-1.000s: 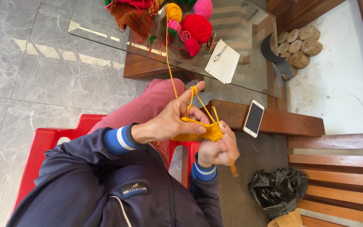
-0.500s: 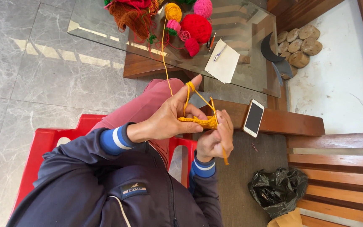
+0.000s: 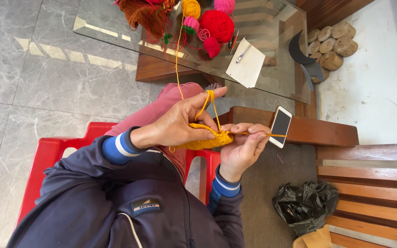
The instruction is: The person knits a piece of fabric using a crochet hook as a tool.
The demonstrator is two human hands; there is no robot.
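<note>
The left hand (image 3: 178, 126) pinches a small, soft piece of yellow crocheted fabric (image 3: 205, 141) between thumb and fingers, with the thin yellow yarn strand (image 3: 178, 69) looped over its raised forefinger and running up to the balls of yarn (image 3: 217, 23) on the glass table (image 3: 116, 34). The right hand (image 3: 242, 147) closes its fingers around a slender crochet hook (image 3: 265, 135), whose tip meets the fabric's edge. The work sits above the person's lap. It looks light and limp, probably best held close beside the working stitch.
</note>
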